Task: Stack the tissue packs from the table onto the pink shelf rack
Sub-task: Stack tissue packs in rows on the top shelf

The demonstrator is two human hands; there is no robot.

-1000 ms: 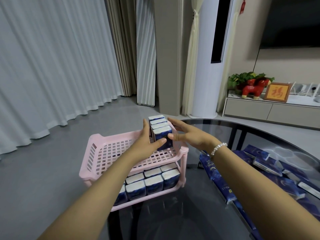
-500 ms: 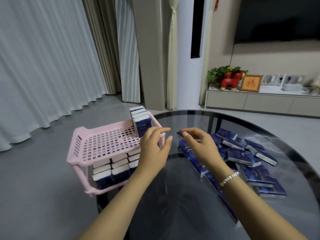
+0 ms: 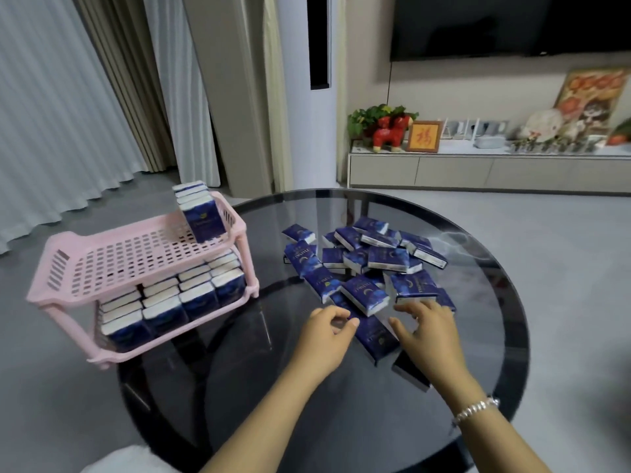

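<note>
Both hands sit low in the centre of the frame, over the near edge of the loose packs [image 3: 368, 264] scattered on the round dark glass counter [image 3: 478, 387]. The left hand [image 3: 324, 339] has its fingers loosely curled, tips at the end of a pack [image 3: 374, 331] lying flat between the two hands; it does not seem to have hold of it, though the blur makes this hard to judge. The right hand [image 3: 430, 336], with a bead bracelet [image 3: 474, 409] at its wrist, is spread with fingers reaching toward the pile, the fingertips at the edge of a pack on the pile's near side, gripping nothing. Another pack [image 3: 408, 370] lies partly under the right hand's wrist.

The rack [image 3: 61, 274] stands at the left of the frame, on the counter's left edge. Its lower tier is filled with packs [image 3: 170, 302] standing on end in rows. On the upper tier a short row of packs [image 3: 199, 213] stands upright in the far right corner, against the rim; the remainder of that tier's grid is bare.

In the upper right of the frame a low cabinet [image 3: 478, 169] carries a red figurine [image 3: 389, 134] and a framed picture [image 3: 423, 136].
</note>
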